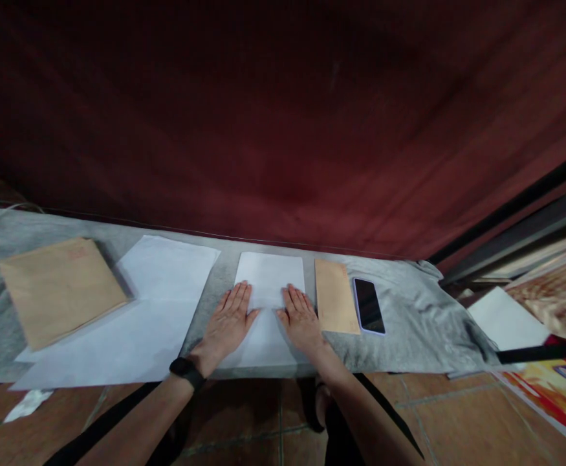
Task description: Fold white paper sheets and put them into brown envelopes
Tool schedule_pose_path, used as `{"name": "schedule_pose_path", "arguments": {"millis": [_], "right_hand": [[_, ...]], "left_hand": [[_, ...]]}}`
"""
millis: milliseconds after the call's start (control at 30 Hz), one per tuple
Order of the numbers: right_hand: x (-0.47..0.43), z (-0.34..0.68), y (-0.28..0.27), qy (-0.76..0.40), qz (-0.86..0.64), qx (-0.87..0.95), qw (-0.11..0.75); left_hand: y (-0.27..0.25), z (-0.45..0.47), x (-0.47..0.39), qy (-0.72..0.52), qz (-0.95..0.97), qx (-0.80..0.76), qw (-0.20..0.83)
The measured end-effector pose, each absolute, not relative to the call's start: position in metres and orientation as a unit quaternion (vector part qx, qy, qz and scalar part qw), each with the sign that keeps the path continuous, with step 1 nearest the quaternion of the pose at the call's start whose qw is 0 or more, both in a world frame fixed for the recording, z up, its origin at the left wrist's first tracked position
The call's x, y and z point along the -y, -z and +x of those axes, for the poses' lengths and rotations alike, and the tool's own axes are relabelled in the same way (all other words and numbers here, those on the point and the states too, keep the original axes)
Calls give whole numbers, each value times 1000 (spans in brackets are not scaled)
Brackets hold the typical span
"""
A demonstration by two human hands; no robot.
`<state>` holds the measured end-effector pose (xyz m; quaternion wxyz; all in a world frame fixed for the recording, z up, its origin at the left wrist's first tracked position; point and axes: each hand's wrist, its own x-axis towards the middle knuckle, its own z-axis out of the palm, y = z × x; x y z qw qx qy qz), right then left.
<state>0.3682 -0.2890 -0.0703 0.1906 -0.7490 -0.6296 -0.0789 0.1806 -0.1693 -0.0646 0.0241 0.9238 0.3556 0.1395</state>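
Observation:
A sheet of white paper (270,336) lies in front of me on a grey cloth, with a crease or edge running across it between my hands. My left hand (229,320) rests flat on its left side, fingers stretched out, a black watch on the wrist. On the right side of the sheet my right hand (301,318) also lies flat, fingers pointing away from me. Just right of that hand is a brown envelope (337,296), and beside it a phone (369,306) with a dark screen and pale purple case.
To the left, a stack of brown envelopes (64,288) lies partly over white sheets (166,323). The grey cloth (418,317) covers a narrow surface against a dark red curtain (283,129). A colourful box (554,391) stands at the lower right; crumpled tissue (28,406) lies on the tiled floor.

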Motion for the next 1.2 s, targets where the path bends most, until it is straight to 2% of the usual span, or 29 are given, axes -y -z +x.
{"name": "schedule_pose_path", "arguments": {"millis": [167, 267, 400, 567, 833, 1200], "right_hand": [[307, 363, 72, 91, -757, 622, 177], [314, 358, 70, 80, -764, 616, 174], [314, 361, 61, 37, -772, 607, 187], [308, 376, 49, -1, -767, 597, 234], [292, 406, 42, 34, -850, 506, 138], [278, 429, 31, 48, -905, 405, 122]], "left_hand": [[62, 164, 172, -149, 917, -370, 24], [56, 159, 183, -157, 940, -303, 34], [44, 156, 200, -98, 978, -162, 91], [37, 154, 205, -32, 980, -144, 135], [42, 151, 204, -47, 982, -125, 134], [37, 150, 202, -38, 982, -128, 137]]}}
